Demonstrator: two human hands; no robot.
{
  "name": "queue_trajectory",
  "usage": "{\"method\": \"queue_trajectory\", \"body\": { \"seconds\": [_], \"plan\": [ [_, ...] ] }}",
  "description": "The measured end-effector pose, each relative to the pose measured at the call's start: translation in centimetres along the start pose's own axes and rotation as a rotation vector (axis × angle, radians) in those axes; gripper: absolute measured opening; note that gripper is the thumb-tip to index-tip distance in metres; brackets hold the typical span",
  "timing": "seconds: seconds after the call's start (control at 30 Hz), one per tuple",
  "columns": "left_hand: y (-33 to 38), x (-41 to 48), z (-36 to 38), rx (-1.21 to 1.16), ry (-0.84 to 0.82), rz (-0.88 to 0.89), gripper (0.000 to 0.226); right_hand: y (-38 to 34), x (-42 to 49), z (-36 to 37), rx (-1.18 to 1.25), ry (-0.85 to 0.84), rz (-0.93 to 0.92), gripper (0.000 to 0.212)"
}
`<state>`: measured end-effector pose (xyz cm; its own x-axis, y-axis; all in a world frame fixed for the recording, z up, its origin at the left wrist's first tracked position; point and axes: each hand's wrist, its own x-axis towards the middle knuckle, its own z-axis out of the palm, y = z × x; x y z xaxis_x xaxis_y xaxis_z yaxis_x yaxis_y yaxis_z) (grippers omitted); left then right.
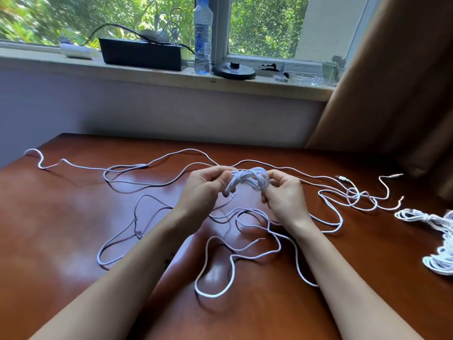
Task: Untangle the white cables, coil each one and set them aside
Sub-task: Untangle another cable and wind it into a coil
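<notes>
The big brown table (pixel 61 229) has long white cables (pixel 210 295) lying all over it. They loop and cross over each other from one side to the other. I think the coiling step is going on now, and there is a lot of cable left to sort out. At the right edge of the table lie some coiled bundles (pixel 438 261), already wound up and well apart from the hands. Above the middle of the table, a small coil (pixel 247 180) is held up between the two hands. It is a fat little bunch of many turns, and its tail hangs down to the loops on the table. The left hand (pixel 206 190) has its fingers curled round one side of the bunch. The right hand (pixel 284 195) pinches the other side with bent fingers and thumb. Next, I think, the hands need to pull in more loose tail and wind it on slowly, so it does not catch on the other loops. A small plug (pixel 343 178) lies on the table to the right.
</notes>
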<state>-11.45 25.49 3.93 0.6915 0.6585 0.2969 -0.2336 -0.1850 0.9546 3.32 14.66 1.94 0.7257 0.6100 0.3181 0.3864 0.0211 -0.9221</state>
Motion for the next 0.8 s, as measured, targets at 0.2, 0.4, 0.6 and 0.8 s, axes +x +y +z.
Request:
{"method": "queue_trajectory", "body": {
  "seconds": [0.2, 0.4, 0.6, 0.8],
  "plan": [
    [-0.3, 0.5, -0.4, -0.055, 0.169, -0.054, 0.022, -0.3, -1.2, 1.3, -0.163, -0.197, -0.103, 0.014],
    [-1.7, 1.2, -1.0, 0.113, 0.282, -0.002, 0.020, -0.3, -1.8, 2.0, -0.131, -0.366, -0.190, 0.018],
    [-2.1, 1.0, -1.4, 0.375, 0.310, 0.167, 0.021, -0.7, -2.0, 1.8, -0.017, -0.413, -0.196, 0.014],
    [-2.3, 1.1, -2.0, 0.537, 0.265, 0.319, 0.018, -0.6, -1.5, 1.7, -0.165, -0.310, -0.398, 0.009]
  ]
}}
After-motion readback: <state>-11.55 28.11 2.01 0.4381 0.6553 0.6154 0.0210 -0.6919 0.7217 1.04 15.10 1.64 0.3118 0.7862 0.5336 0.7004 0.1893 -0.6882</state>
